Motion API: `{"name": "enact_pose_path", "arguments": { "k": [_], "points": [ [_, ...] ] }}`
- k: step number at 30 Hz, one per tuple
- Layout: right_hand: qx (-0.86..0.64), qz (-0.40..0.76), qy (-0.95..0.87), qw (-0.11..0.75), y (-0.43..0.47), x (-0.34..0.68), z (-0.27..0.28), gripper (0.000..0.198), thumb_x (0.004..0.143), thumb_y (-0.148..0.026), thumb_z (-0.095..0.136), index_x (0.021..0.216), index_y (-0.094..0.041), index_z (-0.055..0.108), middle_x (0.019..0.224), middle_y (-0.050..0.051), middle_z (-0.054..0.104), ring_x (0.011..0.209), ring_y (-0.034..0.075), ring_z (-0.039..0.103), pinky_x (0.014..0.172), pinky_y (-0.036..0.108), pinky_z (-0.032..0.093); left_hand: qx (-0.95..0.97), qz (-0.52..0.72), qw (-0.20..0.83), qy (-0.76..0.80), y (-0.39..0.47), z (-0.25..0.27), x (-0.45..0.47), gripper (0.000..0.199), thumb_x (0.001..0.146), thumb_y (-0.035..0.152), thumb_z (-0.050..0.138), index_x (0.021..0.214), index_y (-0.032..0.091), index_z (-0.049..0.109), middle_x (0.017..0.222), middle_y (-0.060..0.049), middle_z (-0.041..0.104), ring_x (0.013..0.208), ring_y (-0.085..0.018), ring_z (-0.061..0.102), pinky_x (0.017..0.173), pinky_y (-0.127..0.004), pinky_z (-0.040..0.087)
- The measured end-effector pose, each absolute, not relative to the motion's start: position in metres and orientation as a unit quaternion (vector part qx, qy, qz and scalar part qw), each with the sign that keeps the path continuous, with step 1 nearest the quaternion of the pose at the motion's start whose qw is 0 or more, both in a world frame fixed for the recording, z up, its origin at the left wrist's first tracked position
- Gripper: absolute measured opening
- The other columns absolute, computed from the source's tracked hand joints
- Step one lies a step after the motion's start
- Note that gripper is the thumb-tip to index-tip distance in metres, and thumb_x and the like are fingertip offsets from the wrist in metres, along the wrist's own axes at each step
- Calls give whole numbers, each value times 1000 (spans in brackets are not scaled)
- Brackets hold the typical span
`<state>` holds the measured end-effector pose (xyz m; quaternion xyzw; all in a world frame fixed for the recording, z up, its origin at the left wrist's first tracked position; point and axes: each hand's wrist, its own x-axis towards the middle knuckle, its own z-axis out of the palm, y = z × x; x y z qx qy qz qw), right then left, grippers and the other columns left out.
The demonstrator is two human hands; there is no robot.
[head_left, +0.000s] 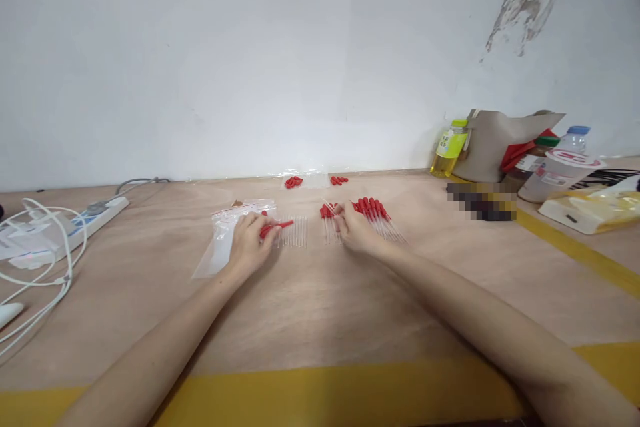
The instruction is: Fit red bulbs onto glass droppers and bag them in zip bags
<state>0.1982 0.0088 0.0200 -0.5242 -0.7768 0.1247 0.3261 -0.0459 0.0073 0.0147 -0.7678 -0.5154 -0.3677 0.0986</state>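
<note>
Your left hand [251, 237] holds red pieces [285, 223], right hand [356, 228] a thin tube [329, 204] — brushing rightward, the left could scatter the clear tubes [299, 232].

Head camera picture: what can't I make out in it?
All in the head view:
Red-topped tubes: some are covered by the right hand.
Plastic bag: its right part is behind the left hand.
Dark item at right: hidden by pixel blocks.
White object: cut off by the left edge.
Bottle label: writing too small.
</note>
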Motion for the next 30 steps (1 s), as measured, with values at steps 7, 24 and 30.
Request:
{"name": "enact_pose_path", "arguments": {
  "k": [7, 24, 30],
  "points": [
    [-431, 5, -838, 333, -20, 246, -14, 25, 85, -14, 35, 102, -16, 52, 96, 8, 62, 86, 16, 55, 76, 30, 35, -849, -290, -113, -427, -29, 6, -6, 13, 77, 30, 55, 79, 17, 57, 76, -1, 54, 66, -13, 50, 59, -25, 42],
    [-395, -35, -849, 349, -37, 229, -17, 20, 88, -23, 38, 89, -18, 57, 86, 4, 63, 75, 13, 54, 75, 31, 28, -824, -338, -178, -420, -30, -8, 15, 18, 85, 31, 45, 86, 18, 58, 78, -1, 60, 71, -14, 55, 64, -25, 42],
    [-390, -19, -852, 349, -38, 225, -14, 23, 88, -25, 37, 90, -18, 59, 86, 5, 64, 74, 13, 54, 75, 31, 29, -787, -362, -306, -395, -31, -11, 18, 21, 86, 33, 42, 91, 16, 53, 74, -1, 60, 67, -13, 57, 64, -26, 46]
  ]
}}
